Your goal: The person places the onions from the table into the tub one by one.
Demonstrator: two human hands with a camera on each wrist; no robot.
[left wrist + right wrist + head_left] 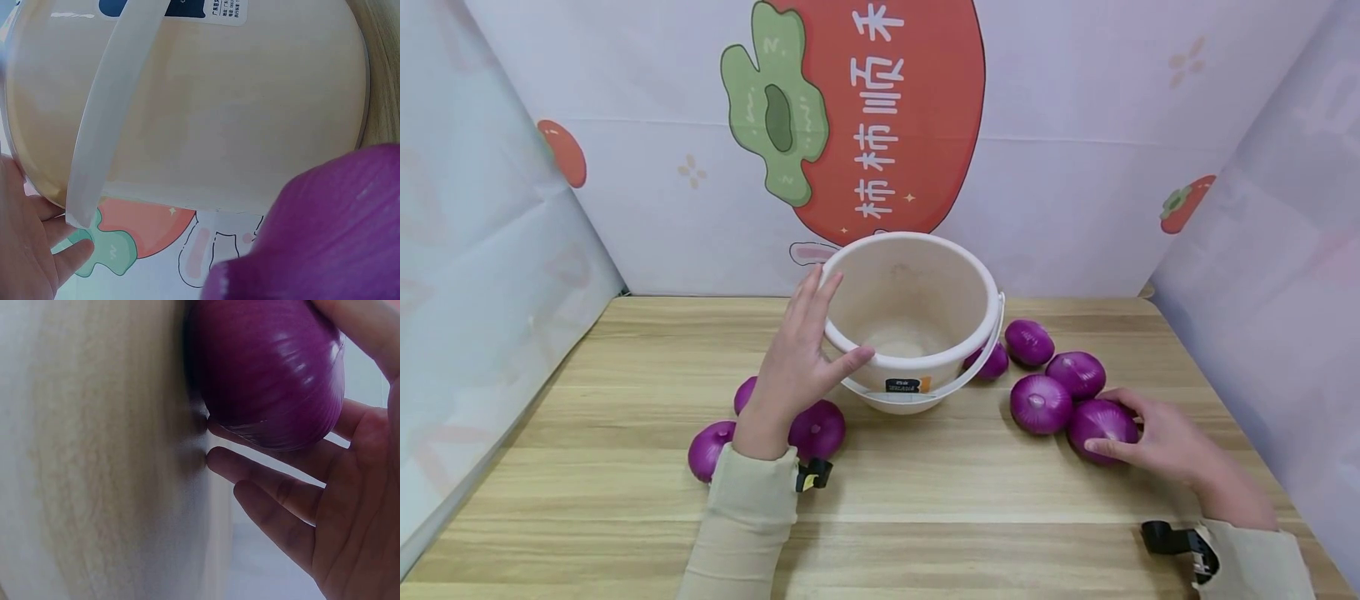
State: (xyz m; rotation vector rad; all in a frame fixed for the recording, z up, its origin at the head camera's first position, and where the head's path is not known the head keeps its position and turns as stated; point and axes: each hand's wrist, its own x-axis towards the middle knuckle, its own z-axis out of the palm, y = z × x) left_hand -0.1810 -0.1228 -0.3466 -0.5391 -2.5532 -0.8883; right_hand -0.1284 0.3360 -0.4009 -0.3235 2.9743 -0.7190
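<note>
A white plastic bucket (917,362) with a handle stands on the table, tilted neither way. My left hand (797,350) rests against its left side, fingers extended along the rim and the thumb over the front edge. In the left wrist view the fingers (72,259) reach beside the bucket wall. At right, my right hand (1172,433) grips a red onion (1102,429), thumb in front and fingers round the back. The right wrist view shows this onion (269,375) close to the tabletop, with the lower fingers spread loosely beneath it.
More red onions (1041,404) cluster right of the bucket, one partly hidden behind its handle (977,362). Three others, including a red onion (817,431), lie around the left wrist. Printed cloth (1075,167) walls off the back and sides of the wooden table (925,508).
</note>
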